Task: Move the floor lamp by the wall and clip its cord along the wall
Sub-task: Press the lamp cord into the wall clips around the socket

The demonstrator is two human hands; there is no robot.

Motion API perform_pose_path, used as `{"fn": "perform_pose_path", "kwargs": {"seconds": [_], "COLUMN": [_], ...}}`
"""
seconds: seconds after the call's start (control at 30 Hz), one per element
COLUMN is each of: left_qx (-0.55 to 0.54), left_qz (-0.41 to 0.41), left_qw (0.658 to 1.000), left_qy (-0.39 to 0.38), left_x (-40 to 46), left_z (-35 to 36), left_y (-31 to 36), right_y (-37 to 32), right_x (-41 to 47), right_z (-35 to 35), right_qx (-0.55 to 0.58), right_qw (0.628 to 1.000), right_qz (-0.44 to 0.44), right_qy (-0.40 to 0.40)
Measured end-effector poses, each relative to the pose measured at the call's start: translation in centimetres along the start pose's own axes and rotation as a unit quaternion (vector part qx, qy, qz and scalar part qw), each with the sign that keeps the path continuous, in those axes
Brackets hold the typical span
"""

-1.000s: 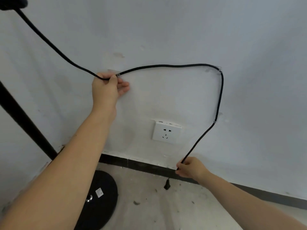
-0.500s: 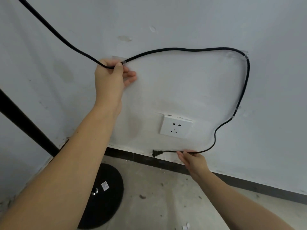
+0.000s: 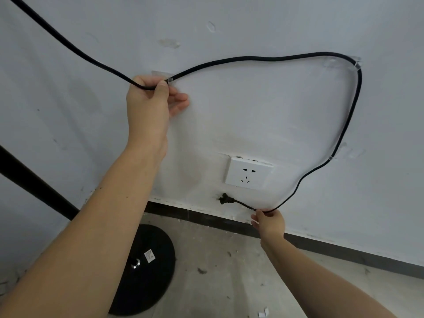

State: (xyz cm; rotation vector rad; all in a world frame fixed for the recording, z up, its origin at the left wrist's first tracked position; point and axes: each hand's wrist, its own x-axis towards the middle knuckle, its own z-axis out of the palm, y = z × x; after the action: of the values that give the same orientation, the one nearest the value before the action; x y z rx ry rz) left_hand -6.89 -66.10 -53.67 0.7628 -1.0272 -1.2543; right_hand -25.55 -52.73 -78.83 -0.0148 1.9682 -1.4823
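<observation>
The floor lamp's round black base [image 3: 146,269] sits on the floor near the wall, its black pole [image 3: 34,182] slanting up to the left. Its black cord [image 3: 252,58] loops across the wall through three clear clips [image 3: 356,64], ending in a plug [image 3: 226,199] hanging just below the white outlet [image 3: 249,173].

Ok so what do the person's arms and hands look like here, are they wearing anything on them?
Both arms are bare from the frame edge to the fingertips: no sleeves, gloves, watch or bracelet show. The left hand and right hand carry no visible rings, and the fingers are uncovered. The left forearm fills much of the lower left of the view; the right forearm comes in from the lower right and looks slimmer.
</observation>
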Motion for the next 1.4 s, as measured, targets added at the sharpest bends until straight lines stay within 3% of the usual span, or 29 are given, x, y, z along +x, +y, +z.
{"fn": "perform_pose_path", "kwargs": {"seconds": [0.17, 0.3, 0.43, 0.77, 1.0, 1.2, 1.4], "left_qx": [0.0, -0.009, -0.015, -0.032, -0.022, -0.025, -0.03], "left_qz": [0.003, -0.006, -0.018, -0.05, -0.053, -0.046, -0.051], "left_qw": [1.0, 1.0, 1.0, 0.998, 0.998, 0.999, 0.998], "left_qy": [0.001, 0.008, 0.012, 0.012, 0.007, 0.012, 0.012], "left_x": [0.1, 0.1, 0.2, 0.2, 0.3, 0.4, 0.3], "left_z": [-0.1, 0.0, 0.1, 0.2, 0.1, 0.1, 0.1], "left_y": [0.0, 0.1, 0.1, 0.6, 0.5, 0.2, 0.2], "right_y": [-0.6, -1.1, -1.4, -1.6, -1.2, -1.0, -1.3], "right_x": [0.3, 0.6, 0.9, 1.0, 1.5, 1.1, 0.9], "right_z": [0.4, 0.2, -0.2, -0.7, -1.9, -1.5, -0.7], "right_qx": [-0.031, 0.044, 0.075, 0.088, 0.083, 0.065, 0.073], "right_qw": [0.999, 0.99, 0.982, 0.976, 0.987, 0.984, 0.983], "right_qz": [0.036, 0.124, 0.15, 0.149, 0.13, 0.126, 0.136], "right_qy": [0.007, -0.049, -0.092, -0.128, -0.051, -0.104, -0.094]}}
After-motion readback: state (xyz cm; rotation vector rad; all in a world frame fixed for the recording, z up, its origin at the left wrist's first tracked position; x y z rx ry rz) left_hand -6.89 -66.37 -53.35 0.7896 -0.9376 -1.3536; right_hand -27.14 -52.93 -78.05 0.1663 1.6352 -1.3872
